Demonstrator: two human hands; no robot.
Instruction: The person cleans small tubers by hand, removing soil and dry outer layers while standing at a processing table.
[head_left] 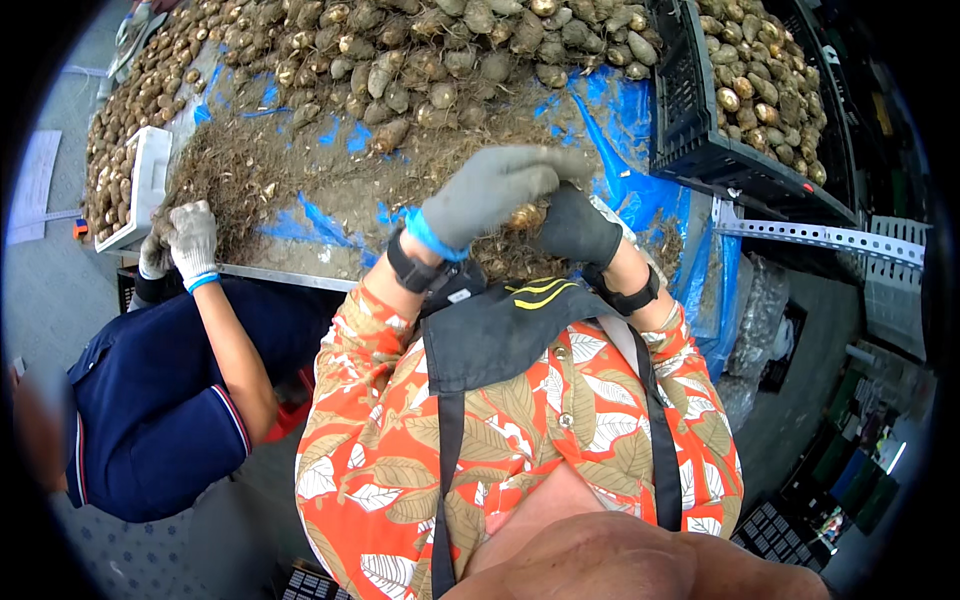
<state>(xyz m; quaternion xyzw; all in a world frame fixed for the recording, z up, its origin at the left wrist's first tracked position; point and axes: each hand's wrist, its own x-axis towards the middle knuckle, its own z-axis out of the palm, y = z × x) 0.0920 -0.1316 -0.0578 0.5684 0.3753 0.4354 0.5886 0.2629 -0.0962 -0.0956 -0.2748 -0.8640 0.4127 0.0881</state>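
Note:
My left hand [490, 195], in a grey glove with a blue band at the wrist, reaches over a small hairy brown taro root [527, 217]. Its fingers stretch toward the right, their tips smeared by motion. Under them my right hand [580, 228], in a darker glove, is closed around the root's right side; part of its grip is hidden. Loose root fibres [510, 255] lie just below the root at the table's near edge. More soil and fibres cover the table [335, 165], which has torn blue plastic sheeting [625, 110] on it.
A large heap of taro roots [460, 60] covers the far side. At right stands a black crate [735, 165] of roots, above a perforated metal bar [820, 237]. At left, a co-worker's gloved hands [190, 240] are beside a white basket [150, 180] of roots.

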